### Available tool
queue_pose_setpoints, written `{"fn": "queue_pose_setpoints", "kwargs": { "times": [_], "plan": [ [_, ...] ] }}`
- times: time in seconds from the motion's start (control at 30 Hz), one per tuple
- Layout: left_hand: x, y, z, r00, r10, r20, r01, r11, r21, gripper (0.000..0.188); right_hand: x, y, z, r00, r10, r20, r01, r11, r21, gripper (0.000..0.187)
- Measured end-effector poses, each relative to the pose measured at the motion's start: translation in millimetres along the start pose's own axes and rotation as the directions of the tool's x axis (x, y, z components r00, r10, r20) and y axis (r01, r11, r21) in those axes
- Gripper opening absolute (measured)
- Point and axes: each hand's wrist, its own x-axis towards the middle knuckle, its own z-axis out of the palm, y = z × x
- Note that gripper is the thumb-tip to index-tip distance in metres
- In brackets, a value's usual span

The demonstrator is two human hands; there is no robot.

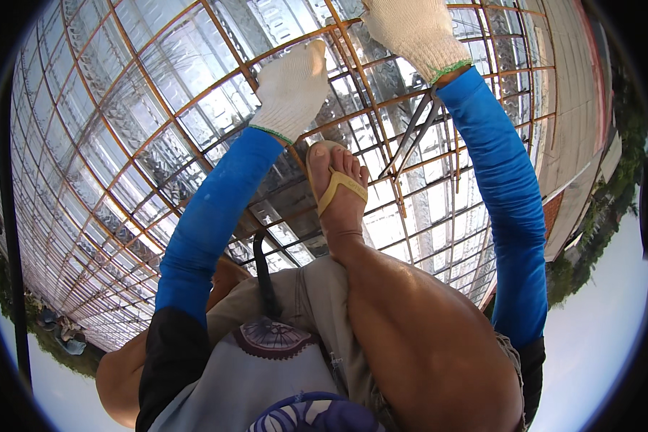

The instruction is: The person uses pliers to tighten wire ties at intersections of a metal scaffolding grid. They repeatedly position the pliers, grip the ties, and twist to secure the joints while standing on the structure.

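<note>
Both my hands wear off-white knitted gloves with green cuffs. At upper centre my left hand is closed over the reinforcing-bar mesh, and its fingertips are turned down out of sight. My right hand curls at the top edge, with its fingers partly cut off; what it grips is hidden. Under the right wrist, two thin dark bars meet and spread apart toward my foot; I cannot tell their kind. My sandalled foot with a yellow strap stands on the mesh between my forearms.
Beneath the rusty bars lies shiny ribbed metal decking. A wooden board edge runs along the right, with greenery beyond. A dark upright pole stands at far left. A black curved strap-like piece is by my lap.
</note>
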Motion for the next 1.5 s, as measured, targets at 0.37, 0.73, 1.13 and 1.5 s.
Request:
{"fn": "queue_pose_setpoints", "kwargs": {
  "times": [0.37, 0.73, 1.13, 1.5],
  "plan": [
    [-14, 7, -9, 0.983, 0.078, -0.168, -0.117, 0.964, -0.238, 0.028, -16, 19, -45, 0.986, -0.063, -0.151, 0.031, 0.978, -0.206, 0.022],
    [5, -18, -1, 0.983, 0.046, 0.180, 0.080, 0.767, -0.637, 0.030, -101, -20, 8, 0.902, 0.431, 0.005, -0.411, 0.864, -0.289, 0.032],
    [49, -25, 35, 0.805, 0.540, 0.245, -0.422, 0.812, -0.403, 0.023, -114, -65, 37, 0.735, 0.668, 0.113, -0.671, 0.741, -0.019, 0.038],
    [44, -25, 48, 0.874, 0.476, 0.100, -0.336, 0.738, -0.585, 0.021, -96, -47, 36, 0.788, 0.572, 0.228, -0.605, 0.787, 0.117, 0.044]
  ]
}}
